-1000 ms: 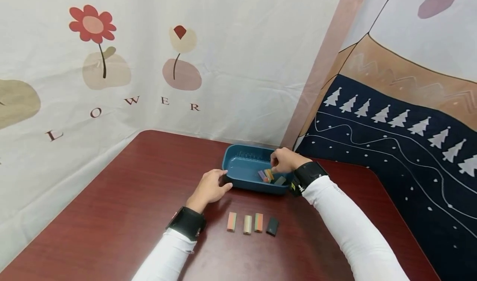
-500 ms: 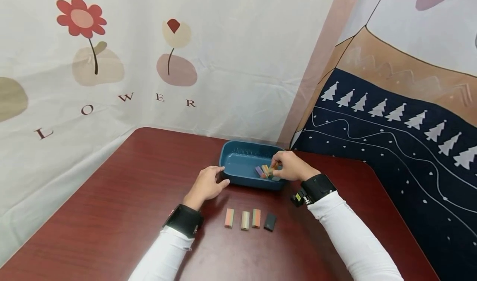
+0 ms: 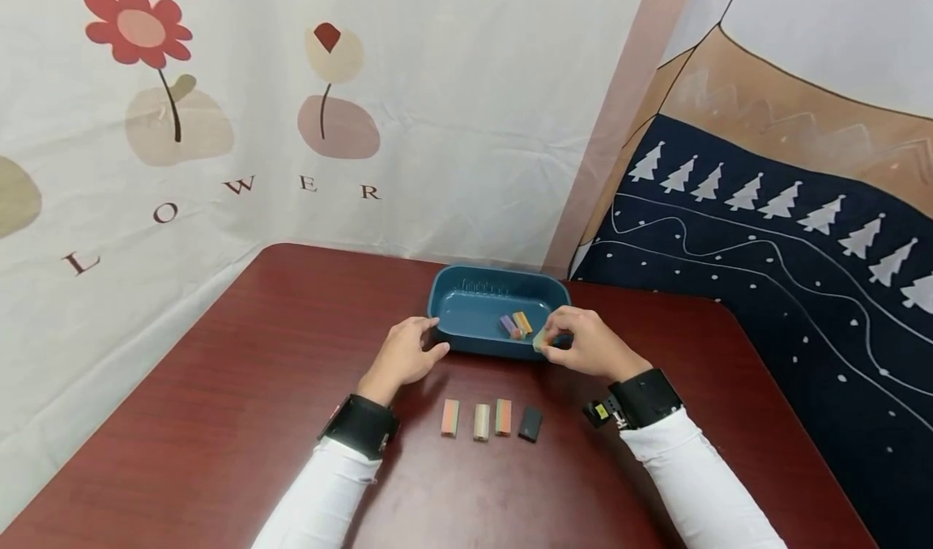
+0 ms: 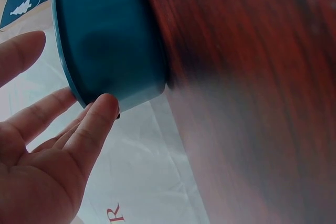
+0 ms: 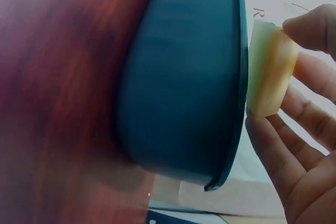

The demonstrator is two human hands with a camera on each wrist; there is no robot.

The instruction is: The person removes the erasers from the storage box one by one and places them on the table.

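Note:
A blue plastic bin (image 3: 466,314) stands at the back of the table. My right hand (image 3: 589,345) pinches a yellow-green striped eraser (image 5: 270,72) between thumb and fingertips, beside the bin's near right rim. Inside the bin lie a purple eraser (image 3: 509,326) and an orange-yellow eraser (image 3: 521,323); the right hand hides the bin's near right corner. At the near left corner, my left hand (image 3: 401,353) touches the rim with extended fingers, its thumb held apart from the wall in the left wrist view.
In front of the bin, a row holds two pink-green erasers (image 3: 450,418), a pale yellow eraser (image 3: 482,422) and a dark block (image 3: 530,424) on the red-brown table (image 3: 306,322). Printed cloths (image 3: 452,128) hang behind and right of the table.
The right hand reached into the bin, picked up the yellow-green eraser and moved it towards the near right rim. The left hand stayed at the left corner. The head view shifted slightly.

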